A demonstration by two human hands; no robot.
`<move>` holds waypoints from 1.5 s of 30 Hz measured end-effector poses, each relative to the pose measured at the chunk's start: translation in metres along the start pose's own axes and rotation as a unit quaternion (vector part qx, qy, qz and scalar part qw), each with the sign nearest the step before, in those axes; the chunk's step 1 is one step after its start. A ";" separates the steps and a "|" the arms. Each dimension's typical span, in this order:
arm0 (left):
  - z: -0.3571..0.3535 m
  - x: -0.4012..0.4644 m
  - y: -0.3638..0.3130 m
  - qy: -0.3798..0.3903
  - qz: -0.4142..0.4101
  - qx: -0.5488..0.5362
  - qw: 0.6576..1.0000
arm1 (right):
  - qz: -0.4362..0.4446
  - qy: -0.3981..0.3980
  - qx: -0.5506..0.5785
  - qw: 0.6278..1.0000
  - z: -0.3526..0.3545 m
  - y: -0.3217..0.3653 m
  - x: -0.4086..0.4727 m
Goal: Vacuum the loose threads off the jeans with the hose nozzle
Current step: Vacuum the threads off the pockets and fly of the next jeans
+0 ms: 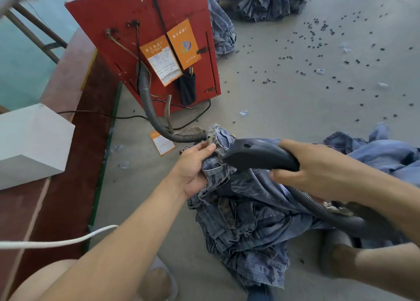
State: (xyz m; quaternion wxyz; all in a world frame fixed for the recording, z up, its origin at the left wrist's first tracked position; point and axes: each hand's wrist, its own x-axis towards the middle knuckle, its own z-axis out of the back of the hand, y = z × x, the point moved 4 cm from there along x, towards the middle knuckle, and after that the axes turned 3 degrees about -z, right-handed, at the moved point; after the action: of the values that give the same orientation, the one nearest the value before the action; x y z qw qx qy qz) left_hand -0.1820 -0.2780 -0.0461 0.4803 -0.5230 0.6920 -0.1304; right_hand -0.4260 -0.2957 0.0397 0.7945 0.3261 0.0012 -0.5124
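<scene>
A pair of faded blue jeans lies crumpled on the concrete floor in front of me. My left hand grips a frayed edge of the jeans and lifts it, loose white threads sticking out near my thumb. My right hand holds the dark hose nozzle, whose tip presses against the raised denim beside my left thumb. A ribbed grey hose trails from the nozzle back under my right forearm.
A red wooden vacuum cabinet stands ahead with orange tags and a second ribbed hose running down to the floor. More jeans are heaped behind it and at right. Small dark scraps litter the floor. A white box sits left.
</scene>
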 end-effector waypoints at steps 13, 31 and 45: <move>-0.008 -0.009 0.000 0.020 -0.008 0.064 0.998 | -0.043 -0.015 0.035 0.998 0.000 0.008 0.013; -0.010 -0.014 -0.005 0.063 -0.031 0.098 0.993 | -0.049 -0.047 -0.027 0.997 0.006 0.000 0.001; -0.002 -0.009 0.000 0.103 -0.025 0.156 0.982 | -0.041 0.034 0.052 0.997 0.013 0.012 0.004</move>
State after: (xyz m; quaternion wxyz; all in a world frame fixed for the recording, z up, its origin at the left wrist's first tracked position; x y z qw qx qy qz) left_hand -0.1834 -0.2706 -0.0404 0.4790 -0.4425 0.6953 -0.3020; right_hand -0.4184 -0.3030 0.0549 0.7543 0.3840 0.0152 -0.5323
